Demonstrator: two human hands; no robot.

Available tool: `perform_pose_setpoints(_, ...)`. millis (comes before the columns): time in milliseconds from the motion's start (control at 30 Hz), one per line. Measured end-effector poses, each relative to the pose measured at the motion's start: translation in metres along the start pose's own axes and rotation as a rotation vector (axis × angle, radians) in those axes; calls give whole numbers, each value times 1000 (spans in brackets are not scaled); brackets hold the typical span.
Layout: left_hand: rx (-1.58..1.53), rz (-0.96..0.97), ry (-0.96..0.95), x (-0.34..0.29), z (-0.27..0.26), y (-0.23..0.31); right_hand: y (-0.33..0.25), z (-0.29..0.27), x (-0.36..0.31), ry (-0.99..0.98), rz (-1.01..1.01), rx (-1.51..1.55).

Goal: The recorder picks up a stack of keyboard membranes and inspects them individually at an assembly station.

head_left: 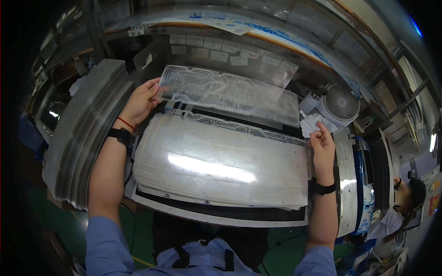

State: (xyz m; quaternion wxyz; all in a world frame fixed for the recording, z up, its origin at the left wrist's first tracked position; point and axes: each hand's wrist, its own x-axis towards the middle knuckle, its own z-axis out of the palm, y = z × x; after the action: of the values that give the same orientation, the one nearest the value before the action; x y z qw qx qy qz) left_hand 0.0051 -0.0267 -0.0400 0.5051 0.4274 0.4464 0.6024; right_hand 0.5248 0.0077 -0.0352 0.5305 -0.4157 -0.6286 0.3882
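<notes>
My left hand (142,102) grips the left edge of a clear plastic sheet (235,92), which is patterned with fine lines and raised slightly at a tilt. Below it lies a thick stack of translucent sheets (212,161) with a bright reflection across its top. On the right, my right hand (323,146) is raised beside the stack's far right corner. Its index finger and thumb are apart, the other fingers curled, and it stands clear of the patterned sheet's right edge. A crumpled white cloth (311,123) is just behind those fingers.
Tall stacked grey sheets (85,133) stand to the left. A round white fan (340,103) sits at the far right, with a metal plate (345,184) and a blue-edged device (363,184) nearer. Small labels (212,43) line the back panel. Another person (400,207) is at the right edge.
</notes>
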Motion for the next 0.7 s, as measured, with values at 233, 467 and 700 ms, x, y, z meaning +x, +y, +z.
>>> perform_pose_setpoints(233, 7, -17, 60, -2, 5, 4, 17, -5, 0, -83, -65, -421)
perform_pose_setpoints(467, 53, -56, 6, -3, 2, 4, 0, 2, -4, -138, 72, -240)
perform_pose_setpoints(700, 140, -100, -116, -7, 6, 9, -5, 4, -4, -31, -23, -134)
